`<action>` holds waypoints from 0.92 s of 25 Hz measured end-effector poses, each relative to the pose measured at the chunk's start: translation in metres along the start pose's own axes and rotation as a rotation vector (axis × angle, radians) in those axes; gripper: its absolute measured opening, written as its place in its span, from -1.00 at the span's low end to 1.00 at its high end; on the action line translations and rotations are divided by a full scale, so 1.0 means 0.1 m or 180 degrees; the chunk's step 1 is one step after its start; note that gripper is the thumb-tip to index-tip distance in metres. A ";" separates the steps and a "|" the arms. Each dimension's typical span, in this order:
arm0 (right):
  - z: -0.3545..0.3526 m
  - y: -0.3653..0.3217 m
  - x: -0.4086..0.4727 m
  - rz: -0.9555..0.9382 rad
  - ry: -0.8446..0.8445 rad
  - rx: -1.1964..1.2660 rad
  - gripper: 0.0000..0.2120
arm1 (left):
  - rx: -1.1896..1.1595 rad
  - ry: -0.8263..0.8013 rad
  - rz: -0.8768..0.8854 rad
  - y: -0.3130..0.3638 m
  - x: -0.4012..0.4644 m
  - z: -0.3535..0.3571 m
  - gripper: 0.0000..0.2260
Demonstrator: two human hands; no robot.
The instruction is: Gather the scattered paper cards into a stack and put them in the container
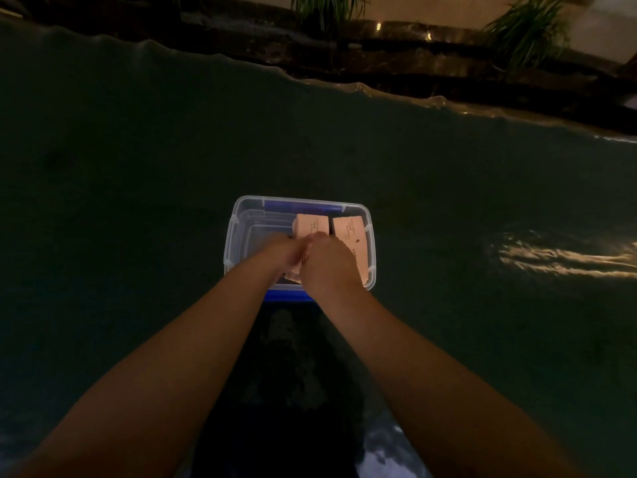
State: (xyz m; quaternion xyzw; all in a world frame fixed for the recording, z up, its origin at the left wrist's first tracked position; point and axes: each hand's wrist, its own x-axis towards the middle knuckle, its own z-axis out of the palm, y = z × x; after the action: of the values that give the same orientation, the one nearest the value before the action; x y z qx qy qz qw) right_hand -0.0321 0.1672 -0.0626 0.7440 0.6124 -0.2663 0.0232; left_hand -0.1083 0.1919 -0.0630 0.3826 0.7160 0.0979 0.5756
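A clear plastic container (231, 236) with blue handles sits on a dark cloth in front of me. Inside it are two stacks of pale pink paper cards: one stack (311, 225) in the middle and another (350, 231) against the right wall. My left hand (284, 251) and my right hand (327, 265) are both inside the container, pressed together over the middle stack, with fingers closed on its near end. The near part of that stack is hidden under my hands. The left part of the container looks empty.
The dark cloth (138, 201) covers the whole surface around the container. Its far edge runs along a dark ledge with potted plants (527, 29) behind. A patch of light glints on the cloth at the right (558, 258).
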 end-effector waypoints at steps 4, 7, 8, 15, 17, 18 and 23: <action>0.10 0.17 0.01 -0.0208 0.0298 0.0136 -0.76 | 0.0113 -0.0009 -0.0028 0.00 -0.01 0.03 -0.74; 0.15 0.26 0.01 -0.0353 0.0418 -0.0141 -0.75 | -0.0131 -0.0105 0.0021 -0.04 -0.01 0.02 -0.74; 0.17 0.28 0.01 -0.0502 0.0512 -0.0301 -0.76 | -0.0172 -0.0144 0.0032 -0.05 -0.01 0.02 -0.74; 0.21 0.32 0.10 -0.0729 0.0310 -0.0949 -0.75 | -0.0215 -0.0220 0.0167 -0.11 0.03 -0.05 -0.78; 0.12 0.30 0.10 -0.0532 0.0141 -0.0564 -0.79 | 0.0167 -0.0226 0.0351 -0.08 -0.04 -0.09 -0.78; 0.02 0.31 0.06 -0.0414 -0.0040 -0.0337 -0.81 | 0.0431 -0.0228 0.0467 -0.07 -0.11 -0.12 -0.79; -1.07 0.39 -0.58 -0.0988 -0.0117 0.0640 -0.74 | 0.1015 0.0018 0.1275 0.13 -0.61 -0.51 -0.94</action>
State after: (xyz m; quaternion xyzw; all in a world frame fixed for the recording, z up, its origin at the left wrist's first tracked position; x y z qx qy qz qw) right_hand 0.0367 0.1440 0.0421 0.6342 0.6896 -0.3400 -0.0814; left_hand -0.1456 0.1756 0.0062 0.6025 0.6339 0.0969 0.4751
